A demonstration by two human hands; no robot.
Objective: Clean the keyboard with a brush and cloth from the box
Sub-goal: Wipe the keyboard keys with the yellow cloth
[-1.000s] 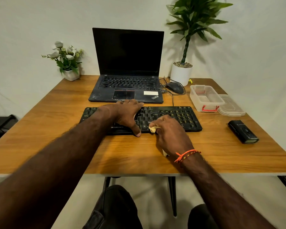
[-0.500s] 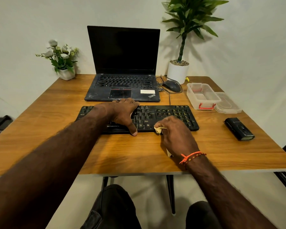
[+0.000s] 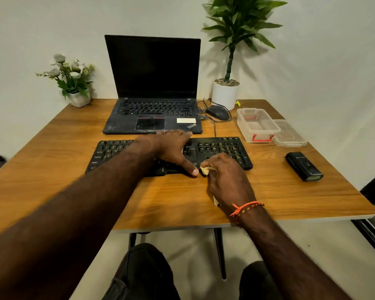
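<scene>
Nearest, the right hand [image 3: 227, 176] bunches a yellowish cloth [image 3: 207, 169] against the keyboard [image 3: 221, 148] at its near edge, likely wiping. The left hand [image 3: 173, 148] lies flat across the keys, fingers spread, probably steadying it. The box [image 3: 257, 124] sits far right.

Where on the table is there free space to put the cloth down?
Bare wood lies left of the keyboard, toward the flower pot, and along the near edge of the table. The right side is crowded: box, lid, black case.
</scene>
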